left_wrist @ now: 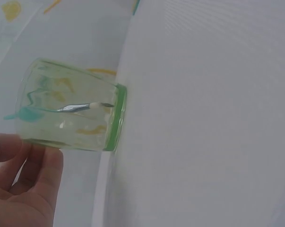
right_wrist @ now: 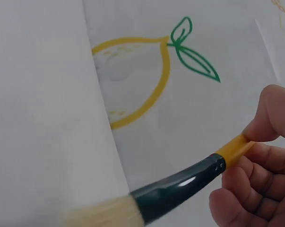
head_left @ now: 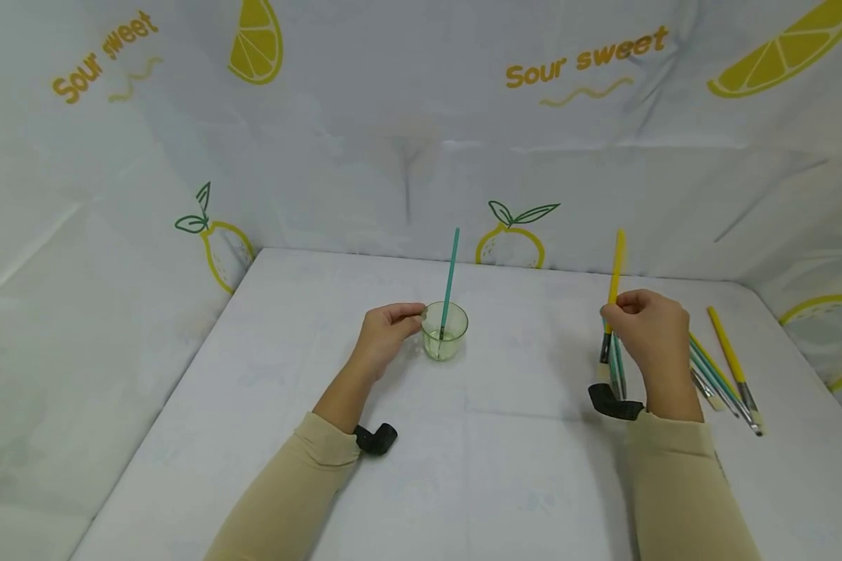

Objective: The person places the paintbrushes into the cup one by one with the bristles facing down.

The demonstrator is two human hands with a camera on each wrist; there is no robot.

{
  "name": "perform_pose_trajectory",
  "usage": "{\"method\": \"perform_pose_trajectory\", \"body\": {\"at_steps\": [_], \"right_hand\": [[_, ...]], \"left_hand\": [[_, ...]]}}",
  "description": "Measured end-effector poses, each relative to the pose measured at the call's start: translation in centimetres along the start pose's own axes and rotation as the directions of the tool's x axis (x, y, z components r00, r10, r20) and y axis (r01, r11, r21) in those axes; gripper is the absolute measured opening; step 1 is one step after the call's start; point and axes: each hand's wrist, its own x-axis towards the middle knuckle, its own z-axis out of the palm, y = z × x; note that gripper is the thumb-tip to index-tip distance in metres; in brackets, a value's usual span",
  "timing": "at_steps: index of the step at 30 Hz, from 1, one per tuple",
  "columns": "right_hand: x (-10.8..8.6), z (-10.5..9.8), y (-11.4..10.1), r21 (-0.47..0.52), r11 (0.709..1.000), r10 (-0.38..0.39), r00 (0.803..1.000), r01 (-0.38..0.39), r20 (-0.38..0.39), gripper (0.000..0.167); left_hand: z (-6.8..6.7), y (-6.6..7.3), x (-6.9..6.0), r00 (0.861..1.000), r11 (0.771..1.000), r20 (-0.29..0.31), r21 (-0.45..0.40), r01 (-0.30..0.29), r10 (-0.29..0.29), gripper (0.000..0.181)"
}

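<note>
A clear greenish glass (head_left: 445,349) stands on the table, with a thin teal-handled paintbrush (head_left: 451,274) leaning upright in it. At the glass's left side, my left hand (head_left: 384,336) touches the wall near the rim with thumb and fingertips; the fingers are not wrapped round it. In the left wrist view, the small brush's metal ferrule and bristles (left_wrist: 81,108) show through the glass (left_wrist: 62,127). My right hand (head_left: 651,331) pinches a yellow-handled paintbrush (head_left: 617,265) between thumb and fingers, its pale, wide bristles (right_wrist: 104,213) pointing down.
Several paintbrushes with teal and yellow handles lie to the right of and behind my right hand, including a thick yellow one (head_left: 728,348). The white-covered table (head_left: 519,467) meets a lemon-printed backdrop (head_left: 393,179) at its far edge.
</note>
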Motion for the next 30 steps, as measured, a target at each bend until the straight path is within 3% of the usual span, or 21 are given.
{"method": "perform_pose_trajectory", "body": {"at_steps": [4, 7, 15, 19, 23, 27, 30], "right_hand": [[-0.7, 1.0, -1.8, 0.112, 0.993, -0.036, 0.999, 0.038, -0.018, 0.034], [-1.2, 2.3, -3.1, 0.219, 0.972, -0.078, 0.996, 0.084, -0.035, 0.029], [-2.0, 5.6, -6.6, 0.462, 0.861, -0.217, 0.975, 0.215, -0.05, 0.021], [-1.8, 6.6, -8.5, 0.531, 0.803, -0.255, 0.962, 0.269, -0.101, 0.019], [-1.6, 7.4, -10.4, 0.588, 0.757, -0.282, 0.954, 0.286, -0.101, 0.018], [-1.4, 8.3, -11.8, 0.619, 0.735, -0.282, 0.955, 0.276, -0.091, 0.019], [-1.4, 9.2, -12.3, 0.62, 0.737, -0.278, 0.957, 0.269, -0.085, 0.02]], "left_hand": [[-0.1, -0.1, 0.1, 1.0, 0.999, -0.007, 0.038, -0.006, 0.006, 0.024], [0.0, -0.3, 0.3, 1.0, 0.998, -0.013, 0.065, -0.011, 0.012, 0.023], [0.1, -0.5, 0.3, 1.0, 0.998, -0.017, 0.058, -0.013, 0.014, 0.023], [0.0, -0.6, 0.2, 1.0, 0.998, -0.025, 0.059, -0.011, 0.013, 0.023], [0.0, -0.5, 0.2, 0.999, 0.998, -0.028, 0.051, -0.027, 0.028, 0.023], [0.0, -0.3, 0.2, 0.999, 0.999, -0.028, 0.046, -0.028, 0.03, 0.023], [0.1, -0.3, 0.2, 0.999, 0.999, -0.03, 0.041, -0.02, 0.022, 0.024]]}}
